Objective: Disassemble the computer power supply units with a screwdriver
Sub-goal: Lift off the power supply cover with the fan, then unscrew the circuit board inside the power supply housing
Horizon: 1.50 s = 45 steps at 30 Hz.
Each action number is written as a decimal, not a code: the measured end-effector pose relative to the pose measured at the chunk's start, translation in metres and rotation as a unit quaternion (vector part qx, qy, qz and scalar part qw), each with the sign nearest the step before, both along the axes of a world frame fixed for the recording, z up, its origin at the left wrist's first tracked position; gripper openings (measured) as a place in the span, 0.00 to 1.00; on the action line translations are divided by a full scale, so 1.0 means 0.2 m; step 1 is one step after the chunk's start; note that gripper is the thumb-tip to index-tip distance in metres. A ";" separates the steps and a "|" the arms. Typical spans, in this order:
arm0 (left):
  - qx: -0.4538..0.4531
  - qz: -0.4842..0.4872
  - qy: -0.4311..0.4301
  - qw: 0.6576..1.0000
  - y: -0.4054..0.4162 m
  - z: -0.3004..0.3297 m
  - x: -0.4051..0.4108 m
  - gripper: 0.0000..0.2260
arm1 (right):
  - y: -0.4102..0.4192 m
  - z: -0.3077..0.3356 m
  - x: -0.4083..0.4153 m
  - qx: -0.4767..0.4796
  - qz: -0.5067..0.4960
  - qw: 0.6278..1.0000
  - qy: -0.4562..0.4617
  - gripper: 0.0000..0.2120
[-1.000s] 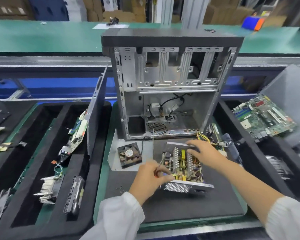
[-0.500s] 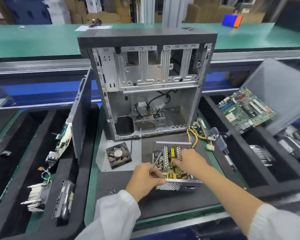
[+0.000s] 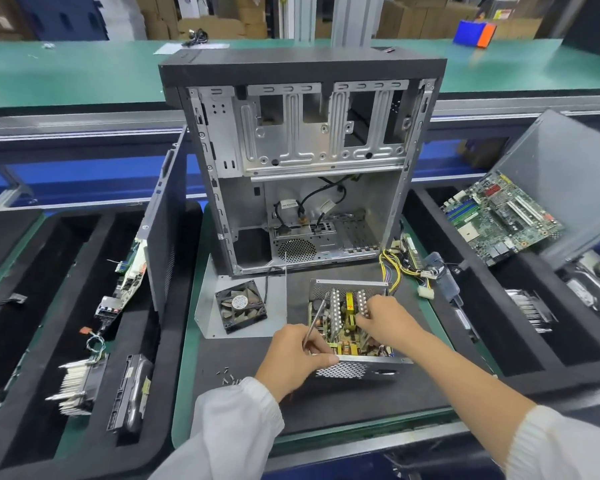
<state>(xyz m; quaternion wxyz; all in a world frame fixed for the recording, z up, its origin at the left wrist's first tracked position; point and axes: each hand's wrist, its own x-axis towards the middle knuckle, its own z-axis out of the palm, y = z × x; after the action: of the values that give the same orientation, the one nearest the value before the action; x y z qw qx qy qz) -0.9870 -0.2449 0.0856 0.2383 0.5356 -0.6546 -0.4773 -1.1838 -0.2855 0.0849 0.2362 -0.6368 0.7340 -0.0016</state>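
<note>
An emptied computer case (image 3: 302,161) stands upright at the centre of the frame, its open side showing loose black cables (image 3: 312,206). At lower centre a black fan (image 3: 240,305) lies on a grey metal plate (image 3: 207,306). A green motherboard (image 3: 501,218) leans at the right edge. At lower left, a finned heatsink (image 3: 75,386) sits in a black foam tray (image 3: 25,427). Small screws (image 3: 227,375) lie scattered on the dark mat (image 3: 343,403).

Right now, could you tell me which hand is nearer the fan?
Left. The left hand, gripping the screwdriver, sits just right of the fan; the right hand is farther right, over the power supply.
</note>
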 end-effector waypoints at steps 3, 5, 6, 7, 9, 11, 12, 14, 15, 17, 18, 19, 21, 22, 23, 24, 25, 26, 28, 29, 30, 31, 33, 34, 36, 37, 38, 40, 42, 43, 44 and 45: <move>0.011 -0.020 0.023 0.999 0.02 -0.01 -0.03 0.05 | 0.00 0.01 -0.03 0.001 0.005 1.000 0.004 0.19; 0.026 -0.037 0.036 0.998 0.02 -0.01 -0.05 0.05 | 0.00 0.03 -0.03 0.008 0.010 1.000 0.007 0.18; 0.036 -0.046 0.043 0.997 0.02 -0.01 -0.05 0.05 | 0.01 0.04 -0.04 0.014 0.013 1.000 0.010 0.18; 0.049 -0.052 0.057 0.996 0.01 0.00 -0.04 0.06 | 0.02 0.06 -0.04 0.015 0.019 1.000 0.017 0.18; 0.071 -0.035 0.107 0.991 -0.02 0.03 -0.01 0.07 | 0.03 0.10 -0.05 -0.041 0.025 0.998 0.030 0.18; 0.064 0.015 0.158 0.985 -0.06 0.09 0.01 0.15 | 0.04 0.17 -0.07 -0.143 0.018 0.990 -0.009 0.16; 0.052 0.037 0.191 0.979 -0.09 0.12 0.02 0.19 | 0.05 0.21 -0.06 -0.174 0.018 0.983 -0.059 0.14; 0.024 0.065 0.270 0.960 -0.15 0.20 0.01 0.22 | 0.08 0.28 -0.04 -0.171 0.032 0.971 -0.162 0.10; 0.010 0.077 0.306 0.949 -0.18 0.24 0.01 0.22 | 0.09 0.29 -0.04 -0.151 0.037 0.965 -0.212 0.08; -0.018 0.107 0.374 0.921 -0.23 0.31 -0.01 0.23 | 0.11 0.31 -0.02 -0.098 0.029 0.933 -0.345 0.07; -0.022 0.127 0.415 0.901 -0.26 0.33 -0.03 0.23 | 0.12 0.31 -0.01 -0.067 0.016 0.904 -0.421 0.10; -0.013 0.149 0.461 0.874 -0.28 0.36 -0.05 0.23 | 0.13 0.32 -0.01 -0.037 0.001 0.870 -0.492 0.13; 0.029 0.195 0.544 0.816 -0.31 0.38 -0.10 0.23 | 0.14 0.32 0.01 -0.007 -0.020 0.799 -0.601 0.19; 0.054 0.214 0.573 0.790 -0.32 0.38 -0.12 0.23 | 0.14 0.31 0.02 -0.009 -0.036 0.767 -0.641 0.20; 0.081 0.226 0.594 0.768 -0.32 0.37 -0.15 0.22 | 0.13 0.31 0.02 -0.020 -0.059 0.737 -0.673 0.21; 0.108 0.231 0.605 0.754 -0.33 0.35 -0.17 0.22 | 0.11 0.31 0.03 -0.034 -0.083 0.708 -0.700 0.20; 0.135 0.229 0.603 0.752 -0.33 0.33 -0.18 0.22 | 0.10 0.31 0.03 -0.048 -0.101 0.684 -0.721 0.19; 0.159 0.224 0.591 0.758 -0.33 0.31 -0.20 0.22 | 0.07 0.31 0.02 -0.059 -0.108 0.668 -0.734 0.18; 0.206 0.206 0.556 0.778 -0.32 0.26 -0.22 0.24 | 0.03 0.33 0.01 -0.086 -0.089 0.673 -0.729 0.16; 0.234 0.193 0.538 0.787 -0.31 0.25 -0.22 0.26 | 0.01 0.35 0.01 -0.109 -0.069 0.695 -0.707 0.16; 0.262 0.176 0.520 0.794 -0.30 0.23 -0.23 0.27 | -0.01 0.37 0.01 -0.139 -0.045 0.726 -0.672 0.15; 0.285 0.153 0.500 0.803 -0.30 0.23 -0.22 0.28 | -0.03 0.39 0.02 -0.169 -0.020 0.756 -0.633 0.13; 0.311 0.108 0.449 0.830 -0.29 0.23 -0.21 0.31 | -0.05 0.43 0.04 -0.220 0.028 0.792 -0.569 0.11; 0.313 0.093 0.421 0.846 -0.28 0.23 -0.20 0.32 | -0.06 0.46 0.05 -0.244 0.051 0.803 -0.541 0.09; 0.297 0.087 0.372 0.875 -0.26 0.24 -0.15 0.34 | -0.07 0.51 0.07 -0.290 0.093 0.819 -0.487 0.09; 0.280 0.100 0.354 0.887 -0.25 0.24 -0.12 0.34 | -0.07 0.52 0.08 -0.306 0.105 0.823 -0.466 0.09; 0.257 0.121 0.336 0.898 -0.23 0.23 -0.09 0.33 | -0.07 0.54 0.08 -0.320 0.111 0.829 -0.444 0.10; 0.207 0.162 0.300 0.917 -0.20 0.19 -0.05 0.28 | -0.07 0.55 0.09 -0.343 0.112 0.841 -0.404 0.11; 0.166 0.179 0.281 0.928 -0.16 0.14 -0.03 0.21 | -0.07 0.55 0.10 -0.354 0.106 0.842 -0.392 0.10; 0.147 0.174 0.268 0.936 -0.14 0.12 -0.03 0.18 | -0.07 0.55 0.09 -0.360 0.101 0.843 -0.386 0.10; 0.125 0.162 0.245 0.948 -0.13 0.10 -0.04 0.15 | -0.06 0.54 0.09 -0.366 0.093 0.845 -0.378 0.10; 0.101 0.145 0.214 0.961 -0.12 0.09 -0.05 0.12 | -0.06 0.53 0.07 -0.371 0.085 0.848 -0.370 0.10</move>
<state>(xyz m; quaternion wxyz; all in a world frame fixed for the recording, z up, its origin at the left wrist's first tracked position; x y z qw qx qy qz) -0.9966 -0.2692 0.1026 0.3840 0.5313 -0.4518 -0.6051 -1.1694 -0.2975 0.1916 0.2358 -0.6891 0.4802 -0.4888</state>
